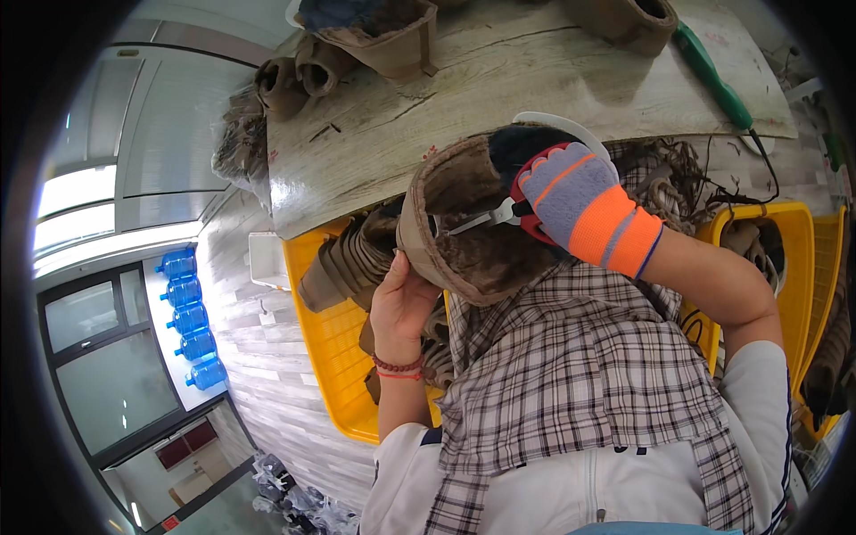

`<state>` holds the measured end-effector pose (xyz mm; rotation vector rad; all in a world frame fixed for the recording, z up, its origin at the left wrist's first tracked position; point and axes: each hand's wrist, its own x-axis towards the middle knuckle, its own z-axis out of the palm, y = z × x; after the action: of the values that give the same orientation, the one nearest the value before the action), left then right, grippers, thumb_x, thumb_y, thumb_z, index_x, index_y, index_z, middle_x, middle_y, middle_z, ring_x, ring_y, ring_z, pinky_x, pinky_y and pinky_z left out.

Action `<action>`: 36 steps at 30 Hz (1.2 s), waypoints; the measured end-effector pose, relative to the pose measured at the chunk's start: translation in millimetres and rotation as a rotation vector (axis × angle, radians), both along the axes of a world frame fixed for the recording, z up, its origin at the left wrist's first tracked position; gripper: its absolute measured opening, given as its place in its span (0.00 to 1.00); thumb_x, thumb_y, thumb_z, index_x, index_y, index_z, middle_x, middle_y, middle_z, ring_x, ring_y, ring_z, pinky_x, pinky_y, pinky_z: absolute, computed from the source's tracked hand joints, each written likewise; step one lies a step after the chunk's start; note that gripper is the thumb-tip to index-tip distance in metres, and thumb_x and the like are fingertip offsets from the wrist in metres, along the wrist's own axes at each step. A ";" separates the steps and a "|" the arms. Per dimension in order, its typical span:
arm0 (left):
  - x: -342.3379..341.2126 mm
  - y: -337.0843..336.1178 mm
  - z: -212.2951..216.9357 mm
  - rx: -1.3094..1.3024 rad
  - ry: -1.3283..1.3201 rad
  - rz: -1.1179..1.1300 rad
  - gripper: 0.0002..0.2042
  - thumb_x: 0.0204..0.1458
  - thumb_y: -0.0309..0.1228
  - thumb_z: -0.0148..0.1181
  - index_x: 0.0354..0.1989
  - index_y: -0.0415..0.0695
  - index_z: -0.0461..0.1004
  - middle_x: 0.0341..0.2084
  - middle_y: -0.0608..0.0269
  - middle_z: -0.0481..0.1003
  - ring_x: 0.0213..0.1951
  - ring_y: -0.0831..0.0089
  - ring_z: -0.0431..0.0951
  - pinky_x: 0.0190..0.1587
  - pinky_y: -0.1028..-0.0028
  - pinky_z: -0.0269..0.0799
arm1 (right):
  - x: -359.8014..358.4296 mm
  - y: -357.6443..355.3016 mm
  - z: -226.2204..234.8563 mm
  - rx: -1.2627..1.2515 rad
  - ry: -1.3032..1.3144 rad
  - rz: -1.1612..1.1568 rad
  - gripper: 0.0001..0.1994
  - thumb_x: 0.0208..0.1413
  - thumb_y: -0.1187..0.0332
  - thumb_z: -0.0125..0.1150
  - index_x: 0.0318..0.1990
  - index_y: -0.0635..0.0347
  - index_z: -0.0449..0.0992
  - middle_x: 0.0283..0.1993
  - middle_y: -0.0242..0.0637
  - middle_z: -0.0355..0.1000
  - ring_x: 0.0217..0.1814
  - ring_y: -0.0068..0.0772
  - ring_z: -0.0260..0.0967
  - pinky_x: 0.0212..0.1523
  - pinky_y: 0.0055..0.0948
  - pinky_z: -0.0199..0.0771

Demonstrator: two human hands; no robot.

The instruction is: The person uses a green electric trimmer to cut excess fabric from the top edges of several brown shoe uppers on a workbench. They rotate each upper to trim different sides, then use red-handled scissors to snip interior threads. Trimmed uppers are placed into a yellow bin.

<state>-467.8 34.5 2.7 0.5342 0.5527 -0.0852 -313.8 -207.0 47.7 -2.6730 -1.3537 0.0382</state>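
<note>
My left hand (403, 299) is bare and grips the near left rim of a brown fur-lined piece (416, 234), with the thumb on the outside. The piece is wide and open-mouthed, with dark fur in it and a white curved edge behind. In a grey and orange knit glove, my right hand (571, 201) is closed round the red handles of a pair of scissors (490, 217). Their blades point left into the mouth of the piece, close to its inner left wall. Whether the tips touch the fur I cannot tell.
A wood-grain table (357, 165) lies ahead, bearing similar brown pieces (392, 53) and a green corded tool (713, 76). Yellow baskets (321, 357) with brown pieces stand at both sides. Dark trimmings (682, 178) hang at the table's near edge. Blue water bottles (187, 321) line the left wall.
</note>
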 end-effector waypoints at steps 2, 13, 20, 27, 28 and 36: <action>-0.7 0.6 -2.5 0.003 0.000 0.000 0.20 0.59 0.34 0.50 0.60 0.45 0.62 0.58 0.57 0.65 0.60 0.59 0.63 0.63 0.54 0.53 | -0.3 -3.3 -2.9 0.029 -0.003 -0.008 0.10 0.39 0.57 0.66 0.26 0.51 0.77 0.24 0.34 0.72 0.30 0.35 0.71 0.33 0.31 0.68; 0.3 3.0 8.6 0.023 -0.043 0.044 0.18 0.59 0.32 0.50 0.57 0.43 0.64 0.57 0.56 0.66 0.59 0.58 0.64 0.62 0.55 0.55 | 11.3 -56.0 10.1 0.419 -0.026 -0.170 0.15 0.37 0.58 0.68 0.32 0.54 0.75 0.34 0.38 0.73 0.40 0.42 0.69 0.39 0.35 0.70; 80.9 -45.5 94.6 0.746 -0.716 0.216 0.14 0.56 0.20 0.50 0.51 0.38 0.68 0.54 0.55 0.69 0.54 0.61 0.70 0.60 0.62 0.61 | 0.3 -128.9 -36.7 0.500 -0.074 -0.796 0.14 0.37 0.63 0.68 0.33 0.54 0.74 0.32 0.39 0.72 0.35 0.45 0.70 0.36 0.38 0.71; 221.4 -171.9 109.3 1.804 -1.100 0.338 0.10 0.50 0.19 0.53 0.41 0.38 0.72 0.62 0.46 0.59 0.65 0.53 0.56 0.64 0.58 0.52 | -14.2 -140.1 -48.7 0.427 0.054 -0.920 0.14 0.40 0.60 0.66 0.34 0.55 0.77 0.33 0.40 0.74 0.37 0.44 0.72 0.39 0.36 0.72; 244.9 -193.4 102.2 1.986 -1.149 0.298 0.08 0.49 0.21 0.54 0.39 0.38 0.72 0.62 0.45 0.58 0.64 0.49 0.55 0.64 0.55 0.50 | -14.2 -145.0 -54.8 0.458 0.034 -0.934 0.15 0.40 0.60 0.67 0.35 0.55 0.77 0.34 0.40 0.74 0.37 0.43 0.72 0.39 0.36 0.73; 349.9 -242.1 89.1 2.145 -0.948 -0.196 0.17 0.47 0.34 0.60 0.43 0.38 0.67 0.61 0.43 0.58 0.60 0.43 0.57 0.61 0.47 0.50 | -20.8 -164.2 -61.7 0.527 0.057 -1.001 0.15 0.40 0.60 0.66 0.36 0.56 0.77 0.34 0.42 0.74 0.38 0.46 0.72 0.39 0.38 0.73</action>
<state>-117.9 -207.6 91.8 2.5145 -0.6211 0.6502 -334.6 -371.2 -13.9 -2.5093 0.1078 -0.2970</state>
